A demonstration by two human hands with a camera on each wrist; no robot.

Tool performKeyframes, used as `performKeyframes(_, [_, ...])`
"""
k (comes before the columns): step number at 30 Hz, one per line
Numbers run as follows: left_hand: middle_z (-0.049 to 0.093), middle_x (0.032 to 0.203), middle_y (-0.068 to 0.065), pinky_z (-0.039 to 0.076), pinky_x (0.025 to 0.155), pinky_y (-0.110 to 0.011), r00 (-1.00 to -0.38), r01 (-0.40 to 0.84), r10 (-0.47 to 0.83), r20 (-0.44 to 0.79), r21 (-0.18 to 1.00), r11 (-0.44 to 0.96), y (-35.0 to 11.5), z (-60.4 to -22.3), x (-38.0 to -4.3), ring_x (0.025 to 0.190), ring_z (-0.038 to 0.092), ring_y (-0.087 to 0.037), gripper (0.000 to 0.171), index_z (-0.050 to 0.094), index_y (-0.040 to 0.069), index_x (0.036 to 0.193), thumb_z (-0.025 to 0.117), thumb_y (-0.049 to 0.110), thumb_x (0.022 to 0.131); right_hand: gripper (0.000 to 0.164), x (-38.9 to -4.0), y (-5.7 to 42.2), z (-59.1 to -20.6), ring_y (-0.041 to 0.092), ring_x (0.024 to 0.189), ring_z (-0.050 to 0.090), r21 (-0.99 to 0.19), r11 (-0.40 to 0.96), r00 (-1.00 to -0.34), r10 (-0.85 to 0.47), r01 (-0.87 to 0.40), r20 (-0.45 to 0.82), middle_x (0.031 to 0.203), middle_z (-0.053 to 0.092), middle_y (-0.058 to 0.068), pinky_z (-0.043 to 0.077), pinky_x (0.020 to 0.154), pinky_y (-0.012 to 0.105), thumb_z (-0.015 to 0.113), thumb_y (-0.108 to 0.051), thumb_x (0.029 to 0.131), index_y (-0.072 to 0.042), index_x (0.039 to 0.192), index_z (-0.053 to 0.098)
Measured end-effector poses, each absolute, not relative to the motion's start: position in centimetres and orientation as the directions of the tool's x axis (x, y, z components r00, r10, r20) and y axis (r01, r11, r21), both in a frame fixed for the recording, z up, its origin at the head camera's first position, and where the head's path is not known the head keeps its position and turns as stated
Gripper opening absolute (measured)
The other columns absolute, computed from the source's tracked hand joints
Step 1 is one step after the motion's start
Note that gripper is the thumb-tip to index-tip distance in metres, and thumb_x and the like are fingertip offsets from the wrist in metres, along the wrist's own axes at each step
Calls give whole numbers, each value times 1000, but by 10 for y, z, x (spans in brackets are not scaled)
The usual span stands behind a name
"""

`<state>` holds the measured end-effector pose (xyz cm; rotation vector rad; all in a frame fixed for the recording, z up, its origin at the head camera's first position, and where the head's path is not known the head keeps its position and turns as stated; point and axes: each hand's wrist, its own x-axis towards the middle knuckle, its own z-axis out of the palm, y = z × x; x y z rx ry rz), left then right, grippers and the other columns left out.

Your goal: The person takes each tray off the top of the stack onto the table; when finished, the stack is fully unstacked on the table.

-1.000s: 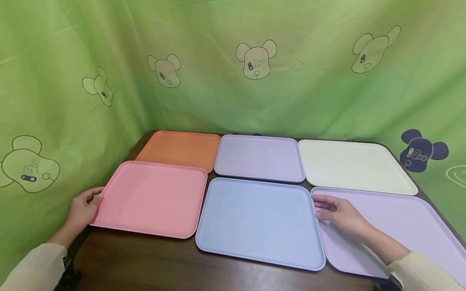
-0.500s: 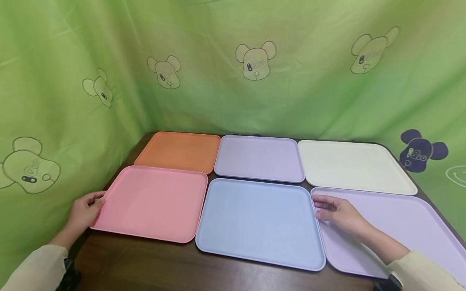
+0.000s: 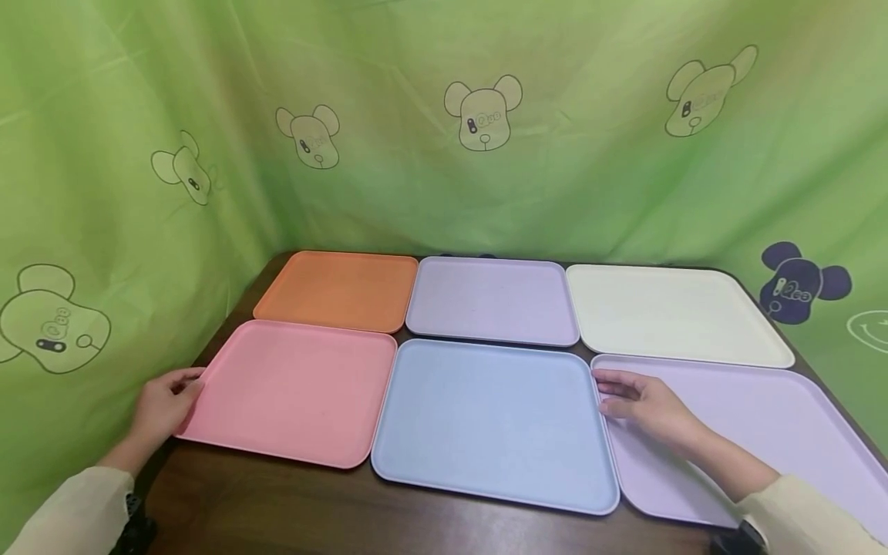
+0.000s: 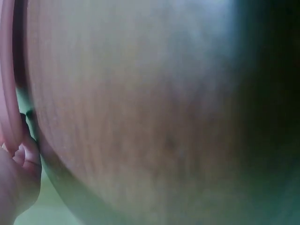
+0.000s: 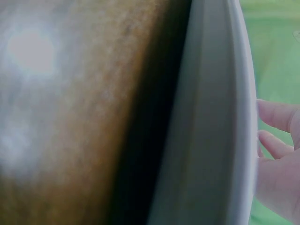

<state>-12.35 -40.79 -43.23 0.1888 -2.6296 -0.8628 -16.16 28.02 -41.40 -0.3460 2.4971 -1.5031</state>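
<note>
In the head view, my left hand holds the left rim of a pink tray, thumb at the top edge and fingers along the outer side. The left wrist view shows that hand at the pink tray's rim. My right hand reaches over the front lavender tray. Its extended fingertips are right at the right rim of a light blue tray. In the right wrist view, a pale tray rim partly hides the fingers.
Behind lie an orange tray, another lavender tray and a white tray, side by side. All the trays are on a dark wooden table. A green curtain with bear prints encloses the back and sides.
My left hand has brought the pink tray slightly toward me; it no longer overlaps the orange tray's front edge. The right hand and the blue tray have stayed in place.
</note>
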Motion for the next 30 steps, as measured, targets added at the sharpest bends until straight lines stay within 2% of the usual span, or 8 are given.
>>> performKeyframes(5, [68,89,-25,40,57,-17,-924,-7,-227,309,577,817,-407,-432,-124,69,50,4,22,67,-13,106,63,0,89,55,-161,280,-414,-10,103,52,-887,451,-952,-303,-96,-51,130,52,33,45,83,13,67,-7,90,17,134,44])
performKeyframes(12, [69,87,-24,40,55,-21,-927,-48,-243,286,552,833,-405,-432,-124,71,60,-20,24,68,-13,105,65,5,89,55,-161,281,-415,-10,103,52,-890,446,-950,-307,-98,-49,130,51,34,45,83,14,66,-6,90,18,134,44])
performKeyframes(20, [69,90,-24,42,58,-25,-931,-66,-245,272,533,844,-405,-429,-125,78,61,-30,25,69,-11,105,64,8,90,55,-160,281,-416,-9,103,53,-890,445,-951,-306,-98,-49,130,51,34,46,83,14,67,-6,90,18,134,44])
performKeyframes(24, [68,93,-24,42,60,-28,-935,-98,-265,237,544,833,-404,-427,-126,82,60,-31,28,68,-11,107,63,11,91,56,-161,280,-414,-8,104,53,-885,458,-954,-295,-86,-60,130,52,33,45,83,13,67,-7,89,17,134,44])
performKeyframes(30, [68,94,-22,41,60,-22,-933,-110,-283,223,570,814,-401,-425,-129,80,58,-23,30,67,-10,111,64,12,91,56,-162,280,-414,-4,105,54,-875,476,-954,-294,-92,-60,129,53,32,45,83,13,68,-7,89,17,133,45])
